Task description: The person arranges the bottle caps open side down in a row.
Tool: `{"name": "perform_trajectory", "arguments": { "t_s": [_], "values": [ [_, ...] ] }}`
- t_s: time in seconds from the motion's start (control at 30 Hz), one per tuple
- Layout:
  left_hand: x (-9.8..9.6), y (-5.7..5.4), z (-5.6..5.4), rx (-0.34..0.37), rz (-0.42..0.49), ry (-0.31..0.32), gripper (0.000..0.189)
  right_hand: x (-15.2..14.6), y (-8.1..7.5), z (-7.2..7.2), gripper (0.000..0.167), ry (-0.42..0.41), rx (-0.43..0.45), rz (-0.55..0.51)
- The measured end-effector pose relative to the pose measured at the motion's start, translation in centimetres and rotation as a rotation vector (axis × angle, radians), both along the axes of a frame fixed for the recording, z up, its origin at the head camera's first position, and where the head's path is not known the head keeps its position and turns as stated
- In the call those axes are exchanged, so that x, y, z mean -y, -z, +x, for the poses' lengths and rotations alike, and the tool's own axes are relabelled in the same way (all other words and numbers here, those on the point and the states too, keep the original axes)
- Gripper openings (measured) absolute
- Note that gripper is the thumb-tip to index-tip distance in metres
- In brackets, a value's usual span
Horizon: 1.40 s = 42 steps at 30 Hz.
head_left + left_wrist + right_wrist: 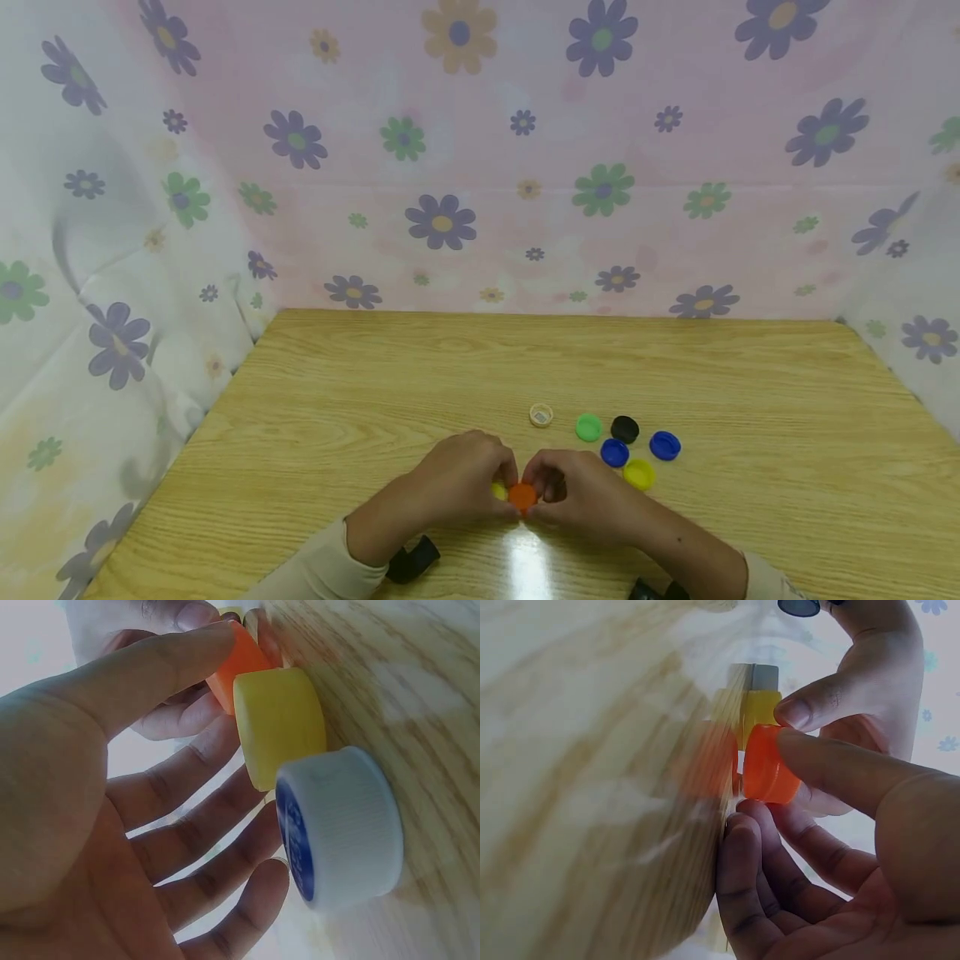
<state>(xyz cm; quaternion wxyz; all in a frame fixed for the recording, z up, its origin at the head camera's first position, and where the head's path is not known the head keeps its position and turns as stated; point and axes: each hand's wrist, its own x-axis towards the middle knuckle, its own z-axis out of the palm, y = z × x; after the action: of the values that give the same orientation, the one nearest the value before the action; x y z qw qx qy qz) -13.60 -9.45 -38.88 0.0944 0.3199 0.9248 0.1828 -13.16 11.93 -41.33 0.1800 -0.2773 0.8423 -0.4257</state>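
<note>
An orange bottle cap (522, 497) is at the near middle of the table, between the fingertips of both hands. My left hand (468, 479) pinches it from the left with thumb and forefinger; its other fingers are spread, as the left wrist view shows. From the right, my right hand (585, 493) pinches the same cap, its thumb lying over the face in the right wrist view. Beside the orange cap stands a yellow cap (280, 727), then a white ribbed cap (349, 829) with a blue top. The left hand hides the white cap in the head view.
Farther right lie a beige cap (541, 415), a green cap (588, 427), a black cap (625, 429), two blue caps (665, 446) and another yellow cap (639, 474). Flowered cloth (480, 167) surrounds the wooden table (375, 367) at back and sides.
</note>
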Motion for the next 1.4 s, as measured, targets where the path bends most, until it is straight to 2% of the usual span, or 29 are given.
{"name": "perform_trajectory", "arguments": {
  "t_s": [0.5, 0.8, 1.1, 1.27, 1.4],
  "values": [
    [-0.4, 0.0, 0.3, -0.051, -0.040, 0.000, 0.027, -0.1, 0.0, -0.2, 0.020, 0.002, 0.006, 0.022],
    [-0.6, 0.3, 0.5, -0.098, -0.073, -0.009, 0.028, 0.0, 0.1, -0.1, 0.018, 0.010, -0.023, 0.031],
    [-0.7, 0.3, 0.7, -0.110, -0.125, -0.026, 0.028, 0.0, 0.2, 0.0, 0.019, 0.009, -0.017, 0.034],
    [0.0, 0.0, 0.5, -0.088, -0.138, 0.001, 0.037, -0.2, 0.0, -0.2, 0.021, -0.004, 0.015, 0.000],
    [0.7, -0.7, -0.4, -0.048, -0.098, -0.008, 0.042, -0.7, -0.7, -0.7, 0.023, 0.053, -0.043, -0.014]
  ]
}}
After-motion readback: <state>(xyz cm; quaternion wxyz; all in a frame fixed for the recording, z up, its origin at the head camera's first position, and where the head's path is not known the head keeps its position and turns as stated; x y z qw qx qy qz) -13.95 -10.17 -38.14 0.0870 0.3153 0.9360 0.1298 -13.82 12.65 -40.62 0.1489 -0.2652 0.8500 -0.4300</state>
